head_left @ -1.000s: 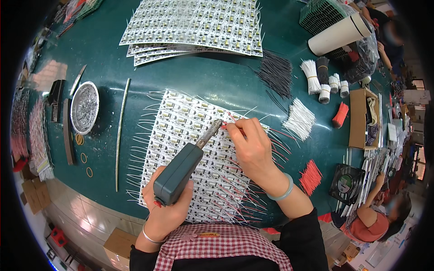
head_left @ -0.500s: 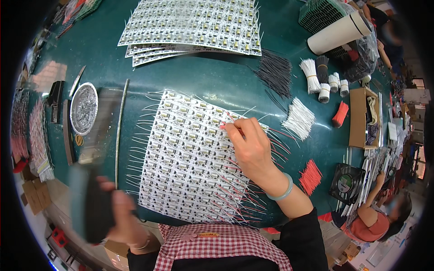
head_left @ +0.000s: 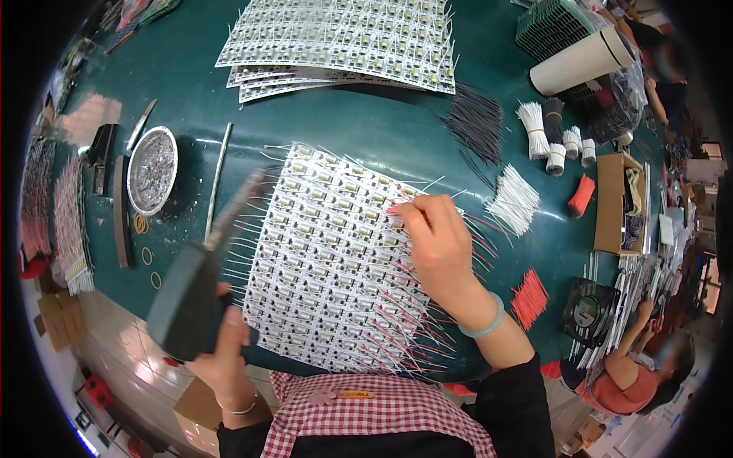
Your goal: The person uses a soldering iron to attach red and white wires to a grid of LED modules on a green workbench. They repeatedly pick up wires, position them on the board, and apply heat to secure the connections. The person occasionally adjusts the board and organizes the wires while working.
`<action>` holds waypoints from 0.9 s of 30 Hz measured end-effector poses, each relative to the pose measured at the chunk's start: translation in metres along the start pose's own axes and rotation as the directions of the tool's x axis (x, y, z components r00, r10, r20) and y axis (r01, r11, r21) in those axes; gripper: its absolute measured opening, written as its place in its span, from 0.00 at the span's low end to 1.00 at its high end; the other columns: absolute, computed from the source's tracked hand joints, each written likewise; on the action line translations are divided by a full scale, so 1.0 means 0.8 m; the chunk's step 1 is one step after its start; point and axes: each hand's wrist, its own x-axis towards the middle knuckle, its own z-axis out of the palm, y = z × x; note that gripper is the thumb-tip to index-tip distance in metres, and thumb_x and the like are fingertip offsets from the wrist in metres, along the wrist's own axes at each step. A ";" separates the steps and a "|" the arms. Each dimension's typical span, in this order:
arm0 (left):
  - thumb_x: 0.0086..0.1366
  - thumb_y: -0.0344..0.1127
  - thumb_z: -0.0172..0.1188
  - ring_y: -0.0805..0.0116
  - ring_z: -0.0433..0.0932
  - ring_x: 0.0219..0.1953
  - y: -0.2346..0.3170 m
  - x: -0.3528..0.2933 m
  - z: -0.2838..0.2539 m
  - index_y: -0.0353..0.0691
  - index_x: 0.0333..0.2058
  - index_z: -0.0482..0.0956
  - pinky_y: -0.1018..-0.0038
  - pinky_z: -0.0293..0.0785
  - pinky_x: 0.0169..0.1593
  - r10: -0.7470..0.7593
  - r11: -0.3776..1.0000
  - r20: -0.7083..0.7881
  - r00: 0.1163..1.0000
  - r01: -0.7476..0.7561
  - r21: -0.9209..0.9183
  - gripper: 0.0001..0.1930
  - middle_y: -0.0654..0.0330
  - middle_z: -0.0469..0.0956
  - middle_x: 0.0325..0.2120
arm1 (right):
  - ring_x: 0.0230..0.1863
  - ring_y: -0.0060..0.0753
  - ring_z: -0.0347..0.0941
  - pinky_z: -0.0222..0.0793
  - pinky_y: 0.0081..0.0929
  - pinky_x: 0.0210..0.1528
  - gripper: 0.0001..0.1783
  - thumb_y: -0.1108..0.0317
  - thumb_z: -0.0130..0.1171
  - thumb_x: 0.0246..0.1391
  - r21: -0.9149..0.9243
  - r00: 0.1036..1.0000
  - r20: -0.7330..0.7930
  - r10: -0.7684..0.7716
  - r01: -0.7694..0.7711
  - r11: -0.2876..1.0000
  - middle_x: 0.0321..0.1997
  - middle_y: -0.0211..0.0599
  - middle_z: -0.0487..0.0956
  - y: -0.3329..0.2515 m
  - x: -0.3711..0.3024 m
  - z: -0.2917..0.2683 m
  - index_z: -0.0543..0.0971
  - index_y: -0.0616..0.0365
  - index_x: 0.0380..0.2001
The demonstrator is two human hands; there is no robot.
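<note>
My left hand [head_left: 227, 366] is wrapped round the grip of a dark green and black soldering gun [head_left: 183, 309]. Its long metal tip [head_left: 235, 208] points up and right, close to the left edge of a white circuit board panel [head_left: 328, 267]. The panel lies tilted on the bench, with rows of small parts, white wires along its left side and red wires on its right. Over its upper right part, my right hand [head_left: 443, 248] pinches short red wire [head_left: 393, 208] between thumb and fingers. The wire's far ends are hidden by the hand.
A metal dish [head_left: 153, 172] of silvery scraps stands left, near a thin rod [head_left: 218, 179]. Stacked panels [head_left: 336, 46] lie at the back. Black wires [head_left: 473, 120], white wires [head_left: 513, 200] and red wires [head_left: 529, 298] are on the right, with a tumbler [head_left: 582, 61] and a fan [head_left: 589, 311].
My left hand has swung the soldering gun up and right, from below the dish towards the panel. My right hand still pinches red wire over the panel; the whole view has shifted slightly.
</note>
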 end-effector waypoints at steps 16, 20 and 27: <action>0.54 0.23 0.67 0.73 0.76 0.30 -0.011 -0.025 0.026 0.29 0.37 0.80 0.77 0.71 0.33 -0.022 0.958 0.521 0.853 -0.132 0.255 0.11 0.57 0.77 0.31 | 0.37 0.38 0.70 0.69 0.31 0.35 0.15 0.78 0.62 0.44 0.072 0.999 0.031 -0.017 0.014 0.997 0.37 0.37 0.73 -0.015 -0.013 0.002 0.78 0.64 0.39; 0.54 0.23 0.66 0.73 0.77 0.30 -0.014 -0.025 0.028 0.29 0.37 0.81 0.77 0.72 0.33 0.020 0.952 0.543 0.840 -0.182 0.246 0.11 0.57 0.78 0.32 | 0.37 0.38 0.70 0.69 0.30 0.35 0.14 0.78 0.62 0.44 0.067 1.000 0.025 -0.016 0.014 0.998 0.36 0.37 0.73 -0.015 -0.013 0.003 0.79 0.64 0.38; 0.54 0.22 0.66 0.73 0.77 0.28 -0.014 -0.026 0.037 0.31 0.35 0.81 0.77 0.72 0.32 -0.024 0.973 0.504 0.863 -0.097 0.211 0.08 0.57 0.78 0.30 | 0.37 0.38 0.70 0.69 0.30 0.35 0.14 0.78 0.62 0.44 0.078 0.999 0.035 -0.019 0.017 0.997 0.36 0.38 0.73 -0.014 -0.013 0.005 0.78 0.65 0.38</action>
